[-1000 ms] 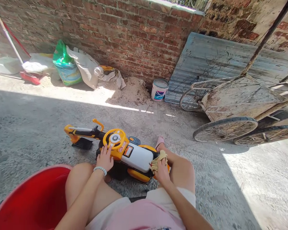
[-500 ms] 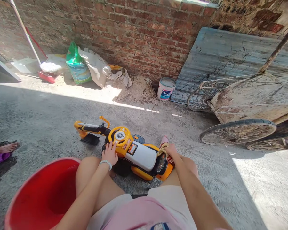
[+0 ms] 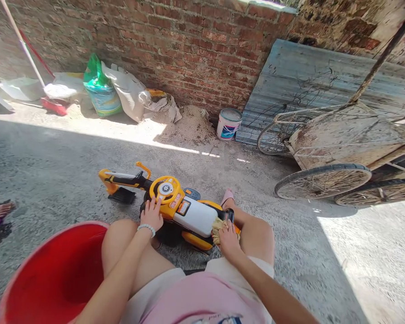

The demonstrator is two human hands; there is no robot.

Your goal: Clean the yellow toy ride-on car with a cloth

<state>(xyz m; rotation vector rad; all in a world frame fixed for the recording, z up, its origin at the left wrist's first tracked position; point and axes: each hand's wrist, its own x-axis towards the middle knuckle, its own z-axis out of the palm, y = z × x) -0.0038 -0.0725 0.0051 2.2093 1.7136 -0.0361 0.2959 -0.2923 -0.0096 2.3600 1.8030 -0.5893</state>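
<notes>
Fingers of the right hand (image 3: pixel 230 238) are curled round a bunched rag (image 3: pixel 217 229), at the right end of the toy's (image 3: pixel 172 210) white seat (image 3: pixel 195 219); those of the left hand (image 3: pixel 151 217) lie spread and lightly bent on the wheel (image 3: pixel 155 183). Soft and limp by its look, the rag suits a bunched grip. The toy, on the floor (image 3: pixel 202 173), seems stiff, fairly light plastic, perhaps slick on the seat; the wheel should give the surer hold. A red tub (image 3: pixel 50 270) is near left, a pail (image 3: pixel 229 120) far off.

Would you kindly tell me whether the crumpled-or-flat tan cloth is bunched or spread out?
Bunched: the tan cloth gathers in crumpled folds under the right hand, which hides part of it.
</notes>
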